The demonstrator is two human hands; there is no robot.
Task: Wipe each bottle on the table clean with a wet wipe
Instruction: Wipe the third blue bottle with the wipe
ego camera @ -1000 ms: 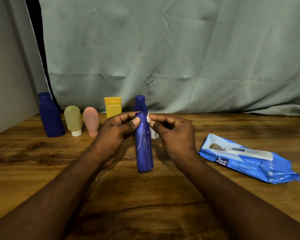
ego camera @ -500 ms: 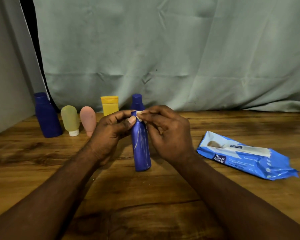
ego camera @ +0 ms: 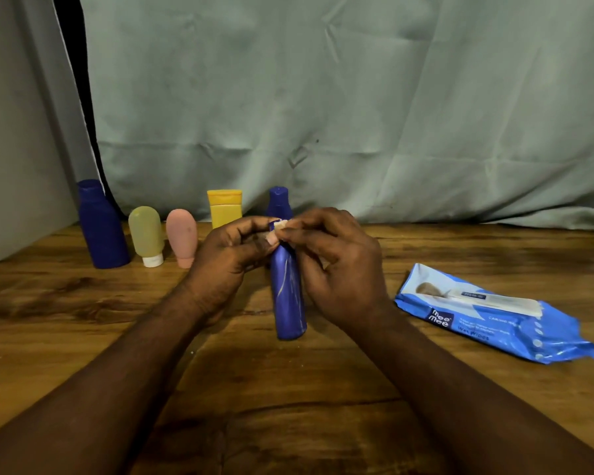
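Six bottles [ego camera: 102,228] [ego camera: 145,234] [ego camera: 182,236] [ego camera: 224,210] [ego camera: 279,202] [ego camera: 288,296], one wet wipe [ego camera: 281,225], one wipes pack [ego camera: 494,313], two hands [ego camera: 227,258] [ego camera: 336,269]

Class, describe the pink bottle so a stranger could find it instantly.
Look at the curtain behind the wooden table; bottles line its left foot. Third from the left stands the pink bottle, between a pale green bottle and a yellow tube. It alone is pink.
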